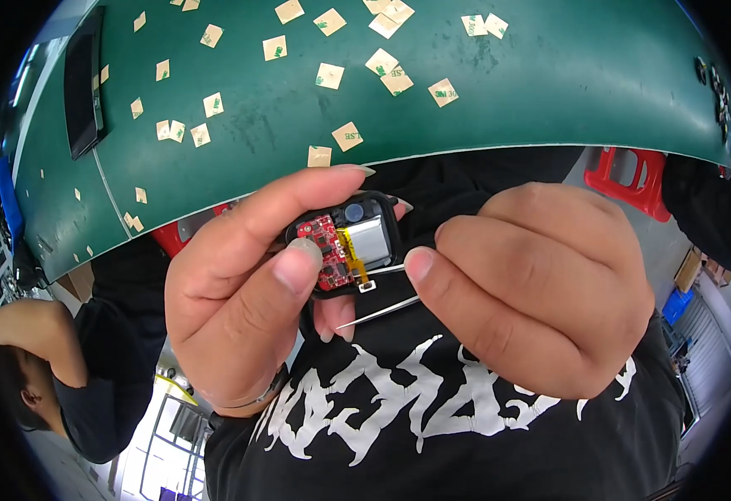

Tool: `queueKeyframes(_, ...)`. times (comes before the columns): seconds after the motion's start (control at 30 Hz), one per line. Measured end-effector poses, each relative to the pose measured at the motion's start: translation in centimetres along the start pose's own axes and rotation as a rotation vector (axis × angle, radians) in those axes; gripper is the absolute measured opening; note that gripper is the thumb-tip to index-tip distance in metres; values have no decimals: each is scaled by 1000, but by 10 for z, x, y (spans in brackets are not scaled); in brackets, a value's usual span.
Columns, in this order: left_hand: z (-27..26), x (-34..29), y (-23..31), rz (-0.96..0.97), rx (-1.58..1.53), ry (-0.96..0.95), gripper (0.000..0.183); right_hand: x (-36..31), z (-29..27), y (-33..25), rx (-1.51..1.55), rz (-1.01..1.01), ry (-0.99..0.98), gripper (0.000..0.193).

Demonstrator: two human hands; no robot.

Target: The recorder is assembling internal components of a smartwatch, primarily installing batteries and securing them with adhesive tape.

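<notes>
My left hand (248, 275) grips a small black device housing (389, 219) by its edges, the thumb pressing on a red circuit board (324, 242) inside. Beside the board lies a silver battery cell (369, 242) with yellow tape along one side. A yellow flex strip (357, 267) runs down to a small white-edged connector (366, 285) at the housing's lower rim. My right hand (541, 292) is closed on a pair of metal tweezers (382, 311). One tweezer arm reaches the flex strip; the other stands apart below it. Whether the tip touches the strip I cannot tell.
Several cream square paper pieces (329, 76) are scattered over the green table (248, 167). A dark flat screen device (85, 83) lies at the table's left. A red stool (629, 179) stands beyond the table edge at right. Another person (90, 367) sits at left.
</notes>
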State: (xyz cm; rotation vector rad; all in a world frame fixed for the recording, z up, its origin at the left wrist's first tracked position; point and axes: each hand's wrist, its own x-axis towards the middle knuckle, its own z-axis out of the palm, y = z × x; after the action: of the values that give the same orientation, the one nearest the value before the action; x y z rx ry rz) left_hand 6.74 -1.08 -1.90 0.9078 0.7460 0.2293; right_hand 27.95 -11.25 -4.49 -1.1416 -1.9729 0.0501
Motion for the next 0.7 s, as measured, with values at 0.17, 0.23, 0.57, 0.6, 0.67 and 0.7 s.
queueKeyframes(0.17,0,-1,4,3,96,3,49,-1,-1,1,70,47,-20,28)
queueKeyframes(0.23,-4,-1,7,1,136,-70,49,0,-2,2,94,58,-20,29)
queueKeyframes(0.57,5,0,19,-74,180,13,50,2,1,-6,-121,38,55,28)
queueKeyframes(0.6,5,1,19,-70,176,-4,50,2,1,-7,-125,41,53,28)
queueKeyframes(0.67,4,2,20,-67,170,-19,50,1,2,-8,-132,45,78,27)
queueKeyframes(0.7,4,1,20,-73,178,-23,50,1,1,-7,-131,46,78,27)
